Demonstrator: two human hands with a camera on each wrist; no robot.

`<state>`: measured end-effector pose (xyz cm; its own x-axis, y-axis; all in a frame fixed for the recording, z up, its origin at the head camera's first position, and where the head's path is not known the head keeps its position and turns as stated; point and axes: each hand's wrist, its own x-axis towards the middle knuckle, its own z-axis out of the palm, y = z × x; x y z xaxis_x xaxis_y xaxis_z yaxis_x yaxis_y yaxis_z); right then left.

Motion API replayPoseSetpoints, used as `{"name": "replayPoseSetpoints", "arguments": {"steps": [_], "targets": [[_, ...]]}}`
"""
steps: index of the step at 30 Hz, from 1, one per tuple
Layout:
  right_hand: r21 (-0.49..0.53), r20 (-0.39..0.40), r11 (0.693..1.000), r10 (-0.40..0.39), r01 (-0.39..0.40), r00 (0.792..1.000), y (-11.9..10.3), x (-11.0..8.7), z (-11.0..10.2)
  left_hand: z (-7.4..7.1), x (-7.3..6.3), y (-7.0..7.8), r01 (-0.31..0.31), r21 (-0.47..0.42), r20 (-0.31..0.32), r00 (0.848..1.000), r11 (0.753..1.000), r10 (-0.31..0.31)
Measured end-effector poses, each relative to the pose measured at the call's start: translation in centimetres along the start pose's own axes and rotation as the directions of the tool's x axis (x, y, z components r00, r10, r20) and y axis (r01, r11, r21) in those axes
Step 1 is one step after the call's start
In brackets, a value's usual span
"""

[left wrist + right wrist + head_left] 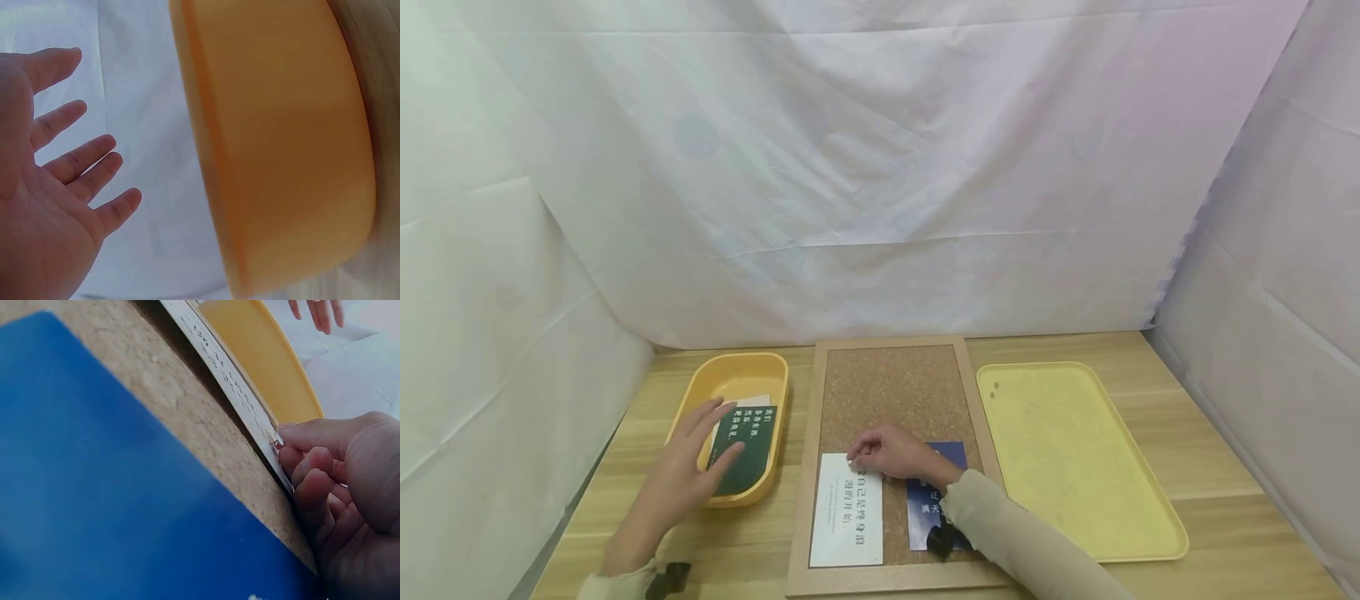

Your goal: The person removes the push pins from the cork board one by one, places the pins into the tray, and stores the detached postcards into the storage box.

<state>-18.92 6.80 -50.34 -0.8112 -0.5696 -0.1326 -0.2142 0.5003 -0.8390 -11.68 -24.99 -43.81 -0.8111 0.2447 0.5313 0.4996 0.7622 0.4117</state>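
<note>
On the cork board (887, 383) lies a white card (846, 521) with printed characters, at the board's lower left. My right hand (891, 452) is at its upper edge, thumb and fingertips pinching a small push pin (275, 443), mostly hidden by the fingers. A dark blue card (936, 500) lies to the right on the cork, partly under my right wrist and sleeve. My left hand (688, 458), fingers spread, hovers over the orange-yellow basin (700, 379) and holds nothing. Inside the basin is a dark green card (752, 454) with white characters, over a paler card (752, 402).
A yellow tray (1075, 467) stands right of the board, with two tiny pieces (995, 390) near its upper left corner. The wooden table (1195, 442) carries everything. White cloth (887, 167) hangs behind and at both sides.
</note>
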Motion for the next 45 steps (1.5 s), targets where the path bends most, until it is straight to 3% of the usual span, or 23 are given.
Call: {"name": "replayPoseSetpoints", "arguments": {"steps": [6,12,22,27,32,40,45], "targets": [[0.0,0.003,1.0,-0.007,0.007,1.0,0.0,0.1,0.0,1.5,0.6,1.3,-0.197,0.038,-0.021,0.98,0.98,0.198],[0.0,0.007,1.0,-0.011,0.011,1.0,0.1,0.1,0.1,2.8,0.8,2.5,-0.29,0.007,0.005,0.957,0.957,0.29],[0.016,0.004,1.0,-0.008,0.008,1.0,0.0,0.0,0.1,5.0,0.3,4.5,-0.291,0.042,0.167,0.945,0.956,0.28],[0.021,0.007,1.0,-0.009,0.009,1.0,0.2,0.1,0.1,6.3,0.0,5.1,-0.24,0.027,0.272,0.936,0.97,0.224],[0.017,0.006,1.0,-0.004,0.004,1.0,0.4,0.1,0.1,7.0,-0.1,5.5,-0.199,0.006,0.37,0.911,0.98,0.183],[0.011,0.014,1.0,-0.009,0.009,1.0,0.3,0.0,0.0,7.5,-0.4,6.0,-0.259,-0.01,0.399,0.885,0.966,0.241],[-0.004,0.017,1.0,-0.028,0.029,0.999,0.3,0.1,0.1,7.8,-1.0,6.5,-0.302,-0.031,0.45,0.847,0.953,0.283]]}}
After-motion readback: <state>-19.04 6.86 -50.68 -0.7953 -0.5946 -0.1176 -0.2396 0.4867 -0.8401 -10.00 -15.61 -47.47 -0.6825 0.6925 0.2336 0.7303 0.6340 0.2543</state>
